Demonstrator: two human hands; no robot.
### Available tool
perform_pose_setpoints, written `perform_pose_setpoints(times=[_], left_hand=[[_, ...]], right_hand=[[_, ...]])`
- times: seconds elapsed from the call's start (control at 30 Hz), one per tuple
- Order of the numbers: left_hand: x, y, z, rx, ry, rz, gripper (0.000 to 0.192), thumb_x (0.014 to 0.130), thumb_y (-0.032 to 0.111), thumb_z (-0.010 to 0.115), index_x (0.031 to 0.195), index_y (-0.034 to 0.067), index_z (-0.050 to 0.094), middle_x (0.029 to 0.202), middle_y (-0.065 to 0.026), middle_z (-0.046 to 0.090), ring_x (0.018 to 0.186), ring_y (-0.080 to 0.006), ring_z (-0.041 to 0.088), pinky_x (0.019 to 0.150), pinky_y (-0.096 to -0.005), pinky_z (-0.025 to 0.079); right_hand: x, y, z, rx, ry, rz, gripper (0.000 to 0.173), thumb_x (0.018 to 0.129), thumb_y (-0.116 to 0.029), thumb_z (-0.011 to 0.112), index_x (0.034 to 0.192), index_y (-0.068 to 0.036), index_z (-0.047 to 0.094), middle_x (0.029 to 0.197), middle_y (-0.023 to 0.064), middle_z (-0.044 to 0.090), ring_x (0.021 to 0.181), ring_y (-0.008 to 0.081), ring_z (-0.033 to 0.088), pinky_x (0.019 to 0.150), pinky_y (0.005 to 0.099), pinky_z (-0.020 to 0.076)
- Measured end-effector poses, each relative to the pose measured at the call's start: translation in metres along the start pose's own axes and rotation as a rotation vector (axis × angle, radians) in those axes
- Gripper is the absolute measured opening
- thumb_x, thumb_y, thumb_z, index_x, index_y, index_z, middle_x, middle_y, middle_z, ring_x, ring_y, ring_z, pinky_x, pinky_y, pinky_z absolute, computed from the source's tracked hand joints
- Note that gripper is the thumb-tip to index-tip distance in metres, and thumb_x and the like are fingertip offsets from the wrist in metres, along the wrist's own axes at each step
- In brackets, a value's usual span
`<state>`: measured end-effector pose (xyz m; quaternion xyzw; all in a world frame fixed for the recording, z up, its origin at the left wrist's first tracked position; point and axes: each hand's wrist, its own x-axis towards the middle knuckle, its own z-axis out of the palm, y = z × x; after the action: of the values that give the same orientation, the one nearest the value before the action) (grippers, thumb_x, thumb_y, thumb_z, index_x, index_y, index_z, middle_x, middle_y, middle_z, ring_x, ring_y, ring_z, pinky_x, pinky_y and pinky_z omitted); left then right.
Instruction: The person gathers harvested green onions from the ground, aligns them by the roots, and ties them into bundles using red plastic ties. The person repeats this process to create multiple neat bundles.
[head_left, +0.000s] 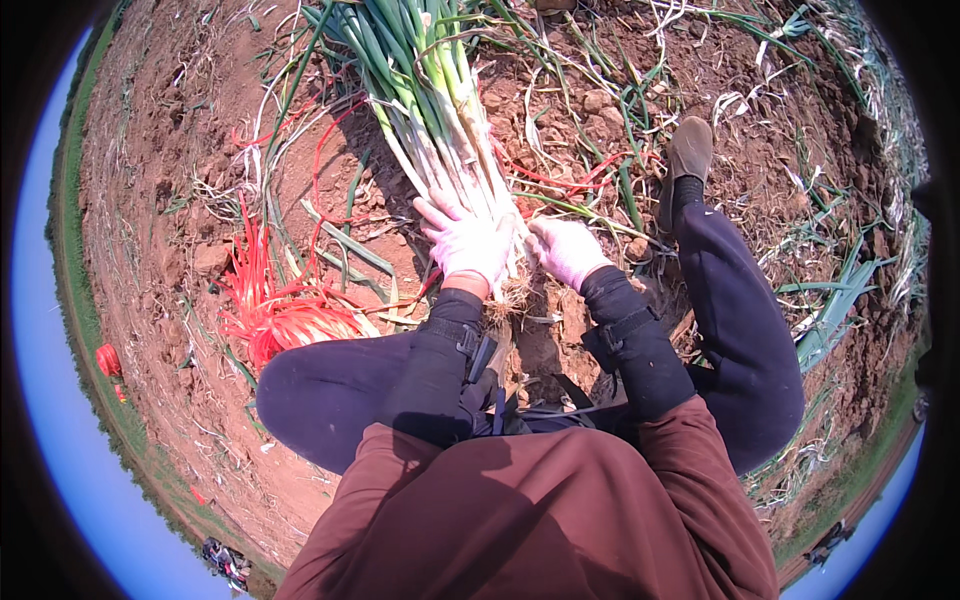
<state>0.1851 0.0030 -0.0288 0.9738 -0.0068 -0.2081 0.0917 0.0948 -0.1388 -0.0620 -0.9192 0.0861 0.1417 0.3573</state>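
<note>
A thick bundle of green onions (442, 105) lies on the soil before me. Its green leaves point away, and its white stalks and fibrous roots (514, 289) are towards me. My left hand (474, 244), in a pale pinkish glove, holds the white stalks from above, fingers spread on the left side and thumb on the right. At the right edge of the stalks, just above the roots, is my gloved right hand (566, 249) with its fingers curled. Its fingertips meet the bundle; whether they pinch a stalk is hidden.
A heap of red plastic ties (281, 307) lies by my left knee, with loose red strands (562, 182) around the bundle. Cut onion leaves (844, 304) and clods litter the soil. My right leg (739, 292) is bent at the right. A red roll (108, 360) sits far left.
</note>
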Motion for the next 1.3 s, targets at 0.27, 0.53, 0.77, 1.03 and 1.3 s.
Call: perform_pose_setpoints(times=[0.27, 0.53, 0.77, 1.03, 1.3], left_hand=[[0.007, -0.011, 0.008, -0.148, -0.053, -0.027, 0.124, 0.081, 0.054, 0.072, 0.154, -0.004, -0.011, 0.160, -0.0337, -0.005, 0.144, -0.0541, 0.020, 0.118, -0.0521, 0.026], [0.009, 0.018, 0.001, -0.057, -0.054, -0.168, 0.145, 0.065, 0.060, 0.084, 0.153, -0.005, -0.012, 0.160, -0.0324, 0.004, 0.147, -0.0477, 0.020, 0.116, -0.0510, 0.031], [0.012, 0.012, 0.009, -0.104, -0.001, -0.117, 0.148, 0.063, 0.056, 0.087, 0.152, -0.007, -0.012, 0.157, -0.0376, 0.006, 0.146, -0.0515, 0.016, 0.119, -0.0532, 0.023], [0.008, 0.006, 0.021, -0.079, 0.086, -0.045, 0.144, 0.066, 0.057, 0.084, 0.152, -0.007, -0.011, 0.158, -0.0358, 0.007, 0.144, -0.0529, 0.023, 0.117, -0.0520, 0.027], [0.008, 0.016, 0.018, -0.015, 0.036, -0.154, 0.138, 0.069, 0.060, 0.079, 0.154, -0.003, -0.009, 0.159, -0.0345, 0.007, 0.143, -0.0513, 0.026, 0.115, -0.0513, 0.033]], right_hand=[[-0.008, -0.051, 0.011, -0.043, -0.016, 0.184, 0.038, 0.096, -0.027, 0.048, 0.120, 0.003, 0.054, 0.080, 0.0225, 0.070, 0.075, 0.0394, 0.070, 0.070, 0.0499, 0.0547], [-0.020, -0.050, 0.005, -0.114, -0.051, 0.187, 0.037, 0.102, -0.018, 0.037, 0.126, 0.007, 0.052, 0.082, 0.0236, 0.070, 0.074, 0.0378, 0.071, 0.066, 0.0489, 0.0550], [-0.038, -0.028, 0.029, 0.124, -0.033, 0.240, 0.045, 0.102, -0.029, 0.044, 0.137, -0.001, 0.051, 0.090, 0.0224, 0.072, 0.084, 0.0399, 0.070, 0.075, 0.0473, 0.0547], [-0.061, -0.004, 0.067, 1.249, 0.177, 0.371, 0.060, 0.102, -0.035, 0.056, 0.143, 0.007, 0.046, 0.138, 0.0163, 0.058, 0.129, 0.0190, 0.052, 0.111, 0.0295, 0.0347], [-0.050, -0.004, 0.076, 0.824, 0.179, 0.496, 0.044, 0.103, -0.026, 0.051, 0.137, 0.001, 0.055, 0.111, 0.0128, 0.069, 0.102, 0.0202, 0.062, 0.092, 0.0301, 0.0469]])
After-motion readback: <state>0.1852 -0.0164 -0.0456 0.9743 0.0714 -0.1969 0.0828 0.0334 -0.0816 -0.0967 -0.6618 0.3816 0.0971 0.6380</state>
